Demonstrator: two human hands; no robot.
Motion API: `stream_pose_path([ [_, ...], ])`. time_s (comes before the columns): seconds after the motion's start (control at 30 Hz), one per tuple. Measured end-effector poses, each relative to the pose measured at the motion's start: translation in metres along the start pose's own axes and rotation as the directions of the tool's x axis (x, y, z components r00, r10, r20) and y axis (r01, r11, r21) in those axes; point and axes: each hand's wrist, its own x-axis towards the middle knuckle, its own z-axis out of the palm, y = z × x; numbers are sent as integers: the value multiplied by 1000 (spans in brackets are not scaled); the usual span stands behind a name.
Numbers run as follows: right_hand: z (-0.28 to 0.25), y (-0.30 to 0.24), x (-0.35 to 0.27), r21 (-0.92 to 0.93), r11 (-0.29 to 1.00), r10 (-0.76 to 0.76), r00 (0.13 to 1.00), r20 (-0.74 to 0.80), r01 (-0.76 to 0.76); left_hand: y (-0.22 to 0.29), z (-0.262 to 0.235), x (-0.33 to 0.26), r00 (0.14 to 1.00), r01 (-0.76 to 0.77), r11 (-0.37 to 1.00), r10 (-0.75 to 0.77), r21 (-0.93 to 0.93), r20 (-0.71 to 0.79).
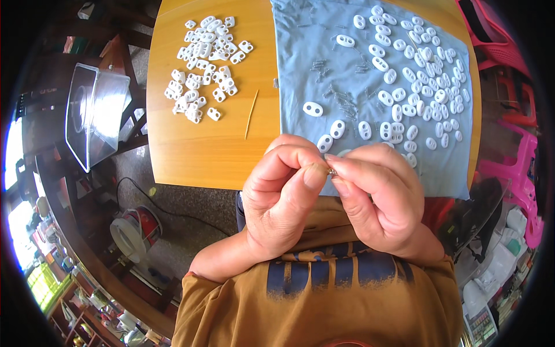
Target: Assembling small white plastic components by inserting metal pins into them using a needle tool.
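My left hand (284, 194) and my right hand (378, 194) meet over the front edge of the blue cloth (306, 63). Thumb and forefinger of each are pinched around a tiny metal spring (331, 172), mostly hidden by the fingertips. Just beyond my fingers lie white oval plastic pieces with two holes, one of them (325, 143) close to my left knuckles. Small loose metal springs (342, 101) are scattered in clusters on the cloth. Many more white oval pieces (425, 87) cover its right side.
On the bare wood table (196, 156) to the left sits a heap of white two-holed plastic pieces (208, 46). A thin yellow stick (251, 114) lies beside them. A clear plastic bin (95, 110) stands left of the table, pink plastic stools (517, 165) to the right.
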Motion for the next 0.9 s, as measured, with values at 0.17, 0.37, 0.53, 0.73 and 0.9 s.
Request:
stream_pose_path([
  [0.17, -4, 1, 3, -15, 999, -30, 1000, 0, 30, 4, -1, 4, 992, 127, 992, -127, -20, 0],
  [0.37, -13, 1, 7, 245, 955, 127, 977, 174, -167, 13, 2, 9, 912, 404, 872, -406, -277, 54],
  [0.53, -17, 7, 4, 293, 940, 106, 966, 234, -174, 19, 9, 9, 893, 442, 850, -448, -286, 47],
  [0.73, -15, 4, 5, 318, 923, 190, 975, 116, -218, 11, -2, 8, 907, 420, 866, -401, -271, 127],
  [0.9, -20, 0, 4, 304, 901, 287, 950, 121, -310, 9, 1, 6, 967, 253, 964, -248, -85, 65],
])
